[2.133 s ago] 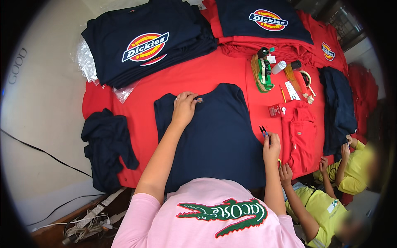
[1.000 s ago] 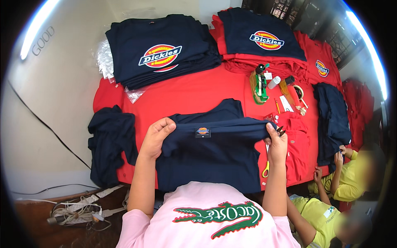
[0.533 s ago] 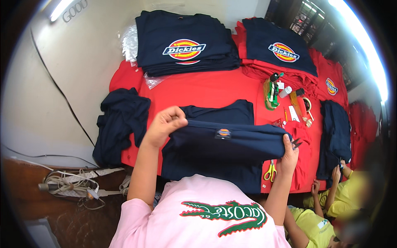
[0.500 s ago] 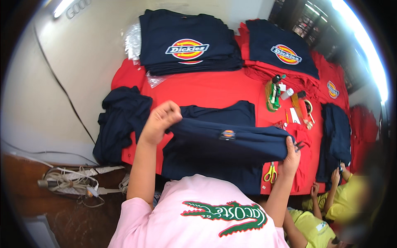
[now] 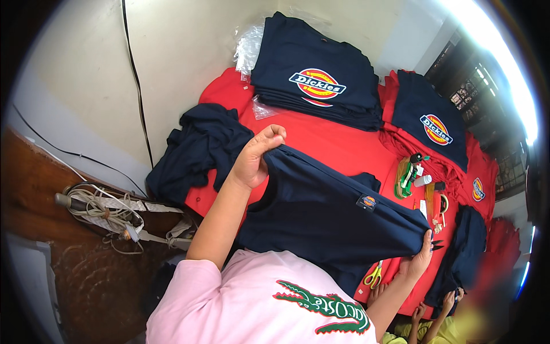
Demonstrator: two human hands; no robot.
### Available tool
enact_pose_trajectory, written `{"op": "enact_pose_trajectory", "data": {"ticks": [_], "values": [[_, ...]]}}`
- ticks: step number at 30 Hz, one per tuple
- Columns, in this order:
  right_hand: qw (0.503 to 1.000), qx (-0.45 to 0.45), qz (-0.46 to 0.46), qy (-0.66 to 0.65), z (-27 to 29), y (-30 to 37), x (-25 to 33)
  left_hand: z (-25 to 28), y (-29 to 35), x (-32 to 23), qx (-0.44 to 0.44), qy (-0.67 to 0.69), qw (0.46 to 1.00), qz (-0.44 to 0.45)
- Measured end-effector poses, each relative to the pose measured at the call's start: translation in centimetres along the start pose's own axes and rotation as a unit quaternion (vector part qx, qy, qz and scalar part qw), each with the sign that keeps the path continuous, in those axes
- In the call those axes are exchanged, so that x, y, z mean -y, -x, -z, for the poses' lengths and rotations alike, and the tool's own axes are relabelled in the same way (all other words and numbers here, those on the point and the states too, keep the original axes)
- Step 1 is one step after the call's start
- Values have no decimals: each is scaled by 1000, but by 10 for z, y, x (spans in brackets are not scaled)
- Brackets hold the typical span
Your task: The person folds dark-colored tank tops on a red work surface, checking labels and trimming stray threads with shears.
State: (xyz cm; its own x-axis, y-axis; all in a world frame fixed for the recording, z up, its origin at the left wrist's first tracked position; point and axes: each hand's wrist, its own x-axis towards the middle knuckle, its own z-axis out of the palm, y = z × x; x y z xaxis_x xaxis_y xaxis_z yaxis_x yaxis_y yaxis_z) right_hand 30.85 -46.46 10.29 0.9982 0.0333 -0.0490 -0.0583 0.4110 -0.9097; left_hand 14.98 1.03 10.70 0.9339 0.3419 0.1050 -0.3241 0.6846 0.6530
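A navy T-shirt (image 5: 338, 218) is stretched between my two hands, its upper edge slanting down to the right. A small dark label with a coloured emblem (image 5: 366, 202) shows near that edge. My left hand (image 5: 255, 153) pinches the shirt's left end, fingers closed. At the right end my right hand (image 5: 420, 255) grips the cloth; the dark pointed tips of a small cutting tool (image 5: 437, 245) stick out beside its fingers, and the rest of that tool is hidden. Yellow-handled scissors (image 5: 373, 277) lie on the red cloth just left of my right forearm.
Folded navy shirts (image 5: 321, 69) are stacked at the back, with another pile (image 5: 431, 114) on red shirts at right. A green tape dispenser (image 5: 407, 176) and white bottle (image 5: 423, 180) stand between. Crumpled navy cloth (image 5: 200, 149) lies left. Co-workers' hands (image 5: 450, 301) are at lower right.
My left hand has risen relative to the right, and the shirt has gone from nearly level to slanted. The whole view has turned, shifting the table's things rightward and downward.
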Motion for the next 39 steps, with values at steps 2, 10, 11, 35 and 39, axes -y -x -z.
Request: {"op": "enact_pose_trajectory", "data": {"ticks": [2, 10, 11, 35, 39], "values": [[1000, -4, 6, 4, 6, -4, 0, 1, 0, 1, 4, -13, 1000, 0], [1000, 1, -5, -10, 8, -8, -4, 7, 1, 6, 27, -1, 1000, 8], [1000, 6, -9, -14, 10, -10, -6, 8, 1, 6, 42, 9, 999, 10], [948, 17, -278, 153, 39, 42, -161, 134, 159, 93, -63, -755, 652, 24], [917, 142, -280, 247, -6, 61, -177, 130, 161, 99, -89, -768, 634, 12]]}}
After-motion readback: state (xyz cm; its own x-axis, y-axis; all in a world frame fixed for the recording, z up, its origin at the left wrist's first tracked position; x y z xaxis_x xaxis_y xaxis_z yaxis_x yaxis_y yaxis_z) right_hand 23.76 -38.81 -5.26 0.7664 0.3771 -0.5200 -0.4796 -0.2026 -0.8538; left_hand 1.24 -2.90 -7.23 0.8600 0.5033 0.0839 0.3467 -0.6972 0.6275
